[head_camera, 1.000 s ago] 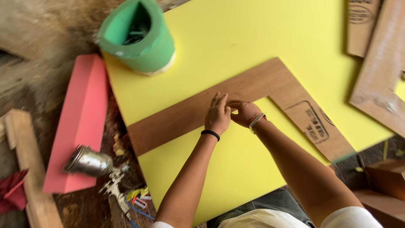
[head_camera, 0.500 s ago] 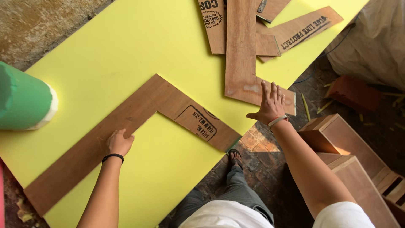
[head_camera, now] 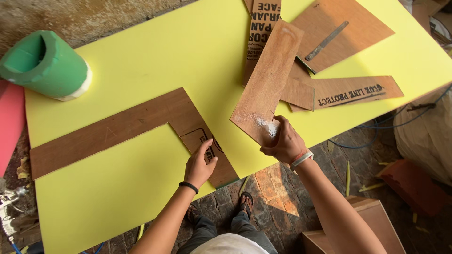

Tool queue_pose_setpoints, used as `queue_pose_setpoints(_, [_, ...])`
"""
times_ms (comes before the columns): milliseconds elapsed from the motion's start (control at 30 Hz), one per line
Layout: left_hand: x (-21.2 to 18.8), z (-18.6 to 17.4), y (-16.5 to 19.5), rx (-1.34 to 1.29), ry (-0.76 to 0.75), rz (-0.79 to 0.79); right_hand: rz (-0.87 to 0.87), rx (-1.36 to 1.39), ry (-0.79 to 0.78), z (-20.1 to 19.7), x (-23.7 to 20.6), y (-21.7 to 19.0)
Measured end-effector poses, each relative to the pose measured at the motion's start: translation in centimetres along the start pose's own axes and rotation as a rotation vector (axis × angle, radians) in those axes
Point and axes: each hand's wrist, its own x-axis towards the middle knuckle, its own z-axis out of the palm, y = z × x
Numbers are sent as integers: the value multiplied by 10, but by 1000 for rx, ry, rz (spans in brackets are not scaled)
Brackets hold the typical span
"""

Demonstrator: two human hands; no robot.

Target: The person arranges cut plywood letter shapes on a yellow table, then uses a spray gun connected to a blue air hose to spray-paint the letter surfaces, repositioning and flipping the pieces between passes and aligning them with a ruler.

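Left hand [head_camera: 200,164]: fingers spread flat, pressing the L-shaped plywood piece [head_camera: 136,124] onto the yellow tabletop [head_camera: 141,61].
Right hand [head_camera: 285,141]: fingers clamp the near end of a plywood strip [head_camera: 268,82], which slants away over more offcuts [head_camera: 348,89].

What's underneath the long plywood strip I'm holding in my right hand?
The right hand holds the plywood strip, whose far end overlaps a printed board and smaller plywood offcuts on the yellow sheet. Anything else beneath it is hidden.
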Motion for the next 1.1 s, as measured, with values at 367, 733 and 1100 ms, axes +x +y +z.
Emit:
queue_pose_setpoints(367, [92, -142, 32, 396, 791, 481, -606, 912, -709, -33, -17, -93])
queue_pose_setpoints(733, [-5, -250, -21, 780, 527, 540, -744, 1081, -1257, 45, 7, -158])
queue_pose_setpoints(1100, [5, -286, -113, 1025, 38, -7, -589, 131, 83, 142, 13, -191])
